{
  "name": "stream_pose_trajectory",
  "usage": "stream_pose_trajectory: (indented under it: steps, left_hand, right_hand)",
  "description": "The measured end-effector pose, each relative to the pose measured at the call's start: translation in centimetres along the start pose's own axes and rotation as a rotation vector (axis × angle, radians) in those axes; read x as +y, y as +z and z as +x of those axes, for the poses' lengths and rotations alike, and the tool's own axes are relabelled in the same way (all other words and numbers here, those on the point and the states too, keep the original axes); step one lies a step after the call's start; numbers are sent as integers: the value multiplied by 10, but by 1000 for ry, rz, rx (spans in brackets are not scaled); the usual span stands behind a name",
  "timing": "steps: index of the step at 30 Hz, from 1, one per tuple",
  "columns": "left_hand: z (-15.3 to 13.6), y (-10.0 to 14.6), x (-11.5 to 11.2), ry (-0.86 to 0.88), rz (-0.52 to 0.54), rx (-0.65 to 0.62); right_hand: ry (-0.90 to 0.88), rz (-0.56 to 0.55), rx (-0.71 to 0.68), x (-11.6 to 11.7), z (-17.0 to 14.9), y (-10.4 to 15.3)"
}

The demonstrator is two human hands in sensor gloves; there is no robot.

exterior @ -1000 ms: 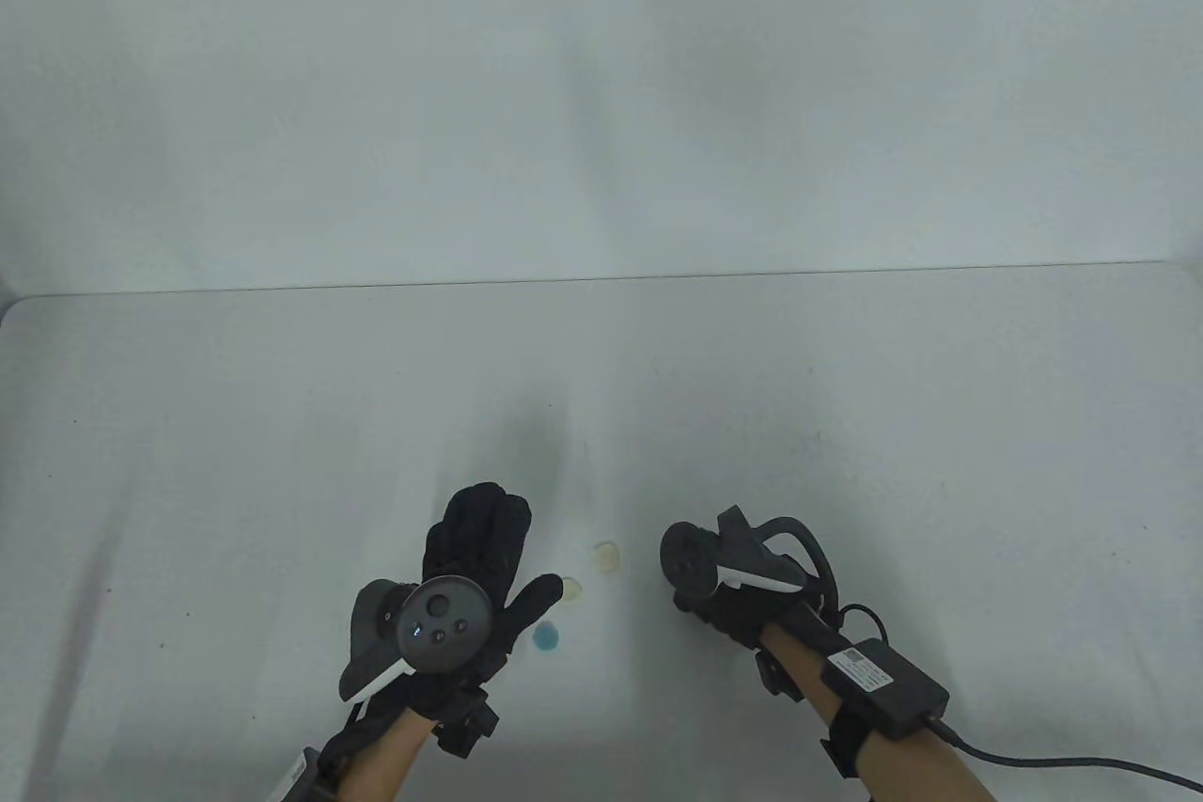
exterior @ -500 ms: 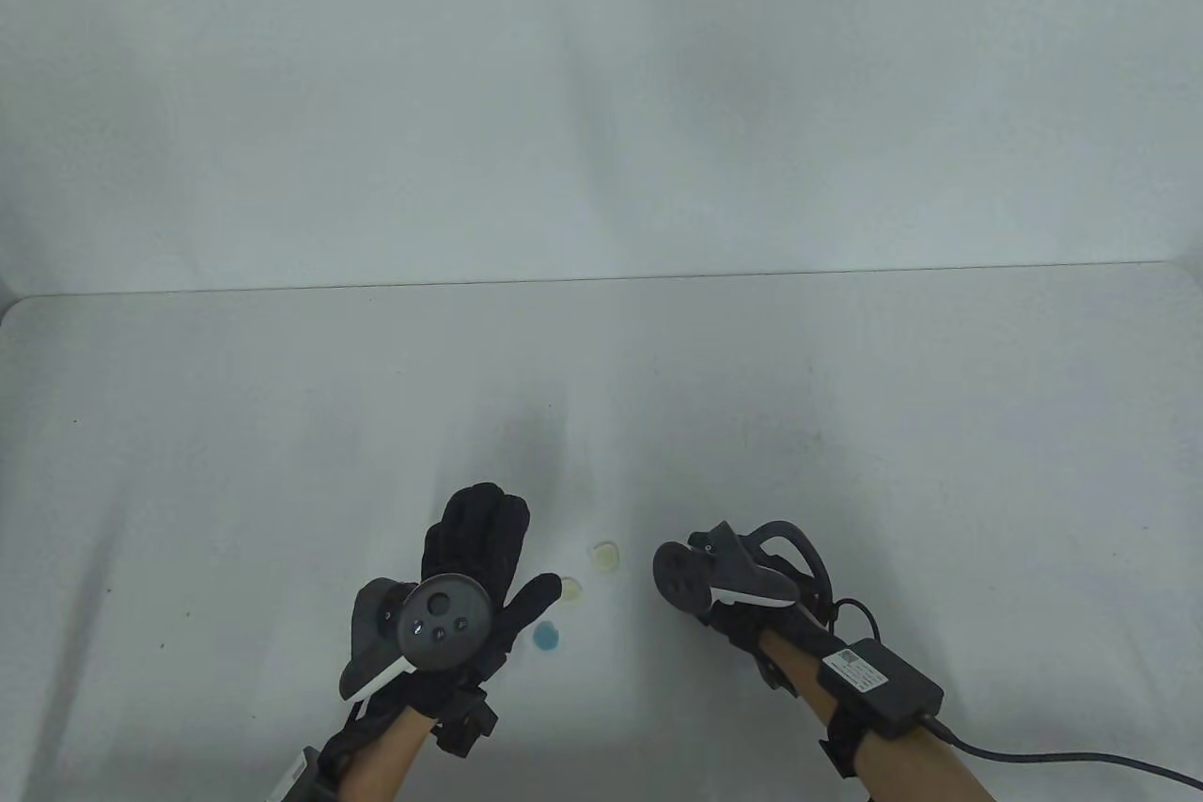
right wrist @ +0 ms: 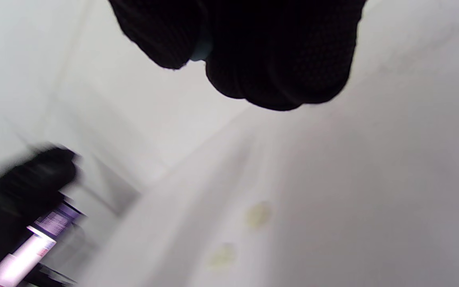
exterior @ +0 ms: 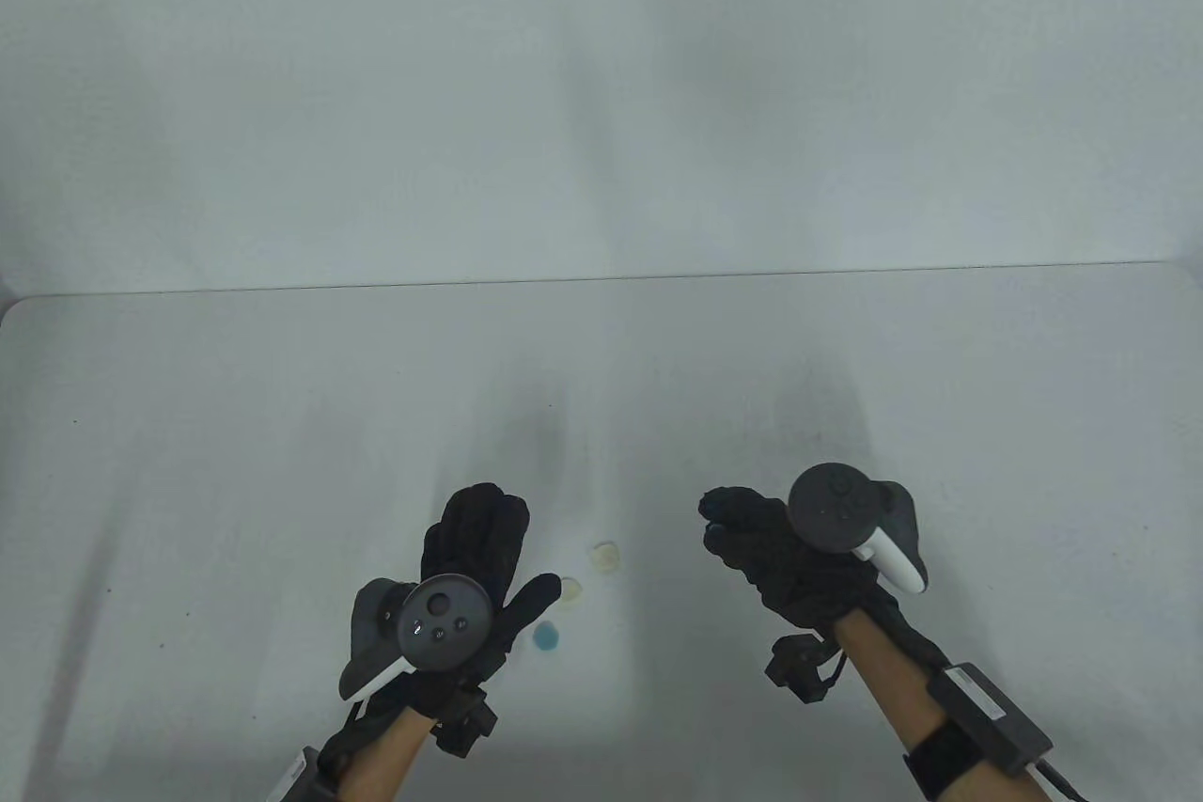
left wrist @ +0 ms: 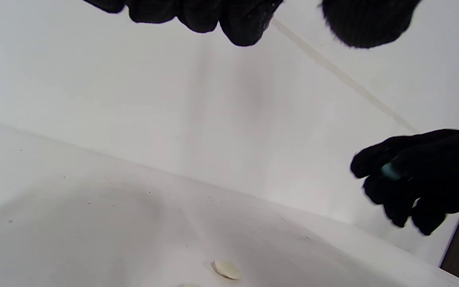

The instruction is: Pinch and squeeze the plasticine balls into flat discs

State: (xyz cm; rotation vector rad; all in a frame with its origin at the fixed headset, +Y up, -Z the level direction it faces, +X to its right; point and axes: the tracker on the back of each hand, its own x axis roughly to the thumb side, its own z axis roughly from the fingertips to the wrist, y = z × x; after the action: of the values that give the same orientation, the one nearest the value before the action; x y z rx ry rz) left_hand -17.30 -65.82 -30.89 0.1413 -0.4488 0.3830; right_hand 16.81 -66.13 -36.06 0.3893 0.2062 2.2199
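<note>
Right now the right hand (exterior: 785, 548), lower right of the frame, is pinching a blue piece (left wrist: 390, 170) (barely showing); uneven squeezing risks dropping it, while the left hand (exterior: 470, 558) is lying open beside three discs (exterior: 572, 592)

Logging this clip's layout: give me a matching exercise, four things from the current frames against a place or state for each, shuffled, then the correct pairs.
Things:
1. blue disc
2. far cream disc
3. right hand
4. left hand

Places or states:
A. raised off the table, pinching a small teal piece between fingertips
B. flat on the table, nearest the person, beside the left thumb
C. fingers spread, held open, holding nothing
D. flat on the table, farthest from the person of the three discs

Pairs: 1-B, 2-D, 3-A, 4-C
</note>
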Motion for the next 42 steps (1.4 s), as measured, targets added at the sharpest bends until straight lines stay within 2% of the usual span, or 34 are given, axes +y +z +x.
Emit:
stream_pose_trajectory:
  steps: [2,4,9,12,17,22,30,31,34,42]
  left_hand:
    - [0,0,0,-3,-1,1]
    - [0,0,-1,-5,-6,4]
    - [-1,1,-1,-3,-15,12]
    - [-2,2,0,-2,-14,16]
    - [-4,3,1,-3,-14,21]
    - [-5,3,0,-8,-27,25]
    - [-5,1,-1,-12,-36,29]
    - [-5,1,-2,-13,-36,29]
    - [-5,1,-2,-12,-35,34]
    - [-6,1,-3,-16,-37,37]
  right_hand:
    - [-171,-10,-6,-9,-4,12]
    - [-279,-66,-9,-13,-8,22]
    - [-558,-64,13,-12,-24,41]
    - [-625,-51,31,-5,-31,43]
    - [-730,35,55,16,-42,41]
    - [-705,88,43,24,-42,39]
    - [-605,-7,65,23,-41,40]
    - [-602,11,65,23,-43,39]
    - [-633,7,104,25,-48,40]
    - [-695,23,79,22,-48,41]
